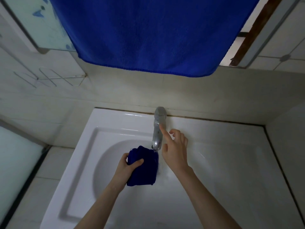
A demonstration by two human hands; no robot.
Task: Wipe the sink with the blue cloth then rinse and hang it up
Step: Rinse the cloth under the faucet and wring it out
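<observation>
A white glazed ceramic sink (231,146) with a square rim and a round bowl sits in a corner of pale, cream-tiled wall (132,91), with a dark line of grout along its back edge. A chrome metal tap (157,129) stands at the back of the rim and reaches over the bowl. Above it hangs a large bright-blue terry towel (148,33), its hemmed lower edge well above the tap. A thin white wire rack (49,78) is fixed to the wall on the left, below a glass panel with blue shapes (46,22). A brown wooden frame (257,30) runs along the upper right. The folded dark-blue cloth (145,166) is over the bowl, its top just under the spout. The left hand (127,167) clasps it from the left side, thumb across the front. The right hand (175,149), just right of the cloth, holds nothing: its index finger is stretched out and touches the tap body, and the other fingers are loosely bent.
</observation>
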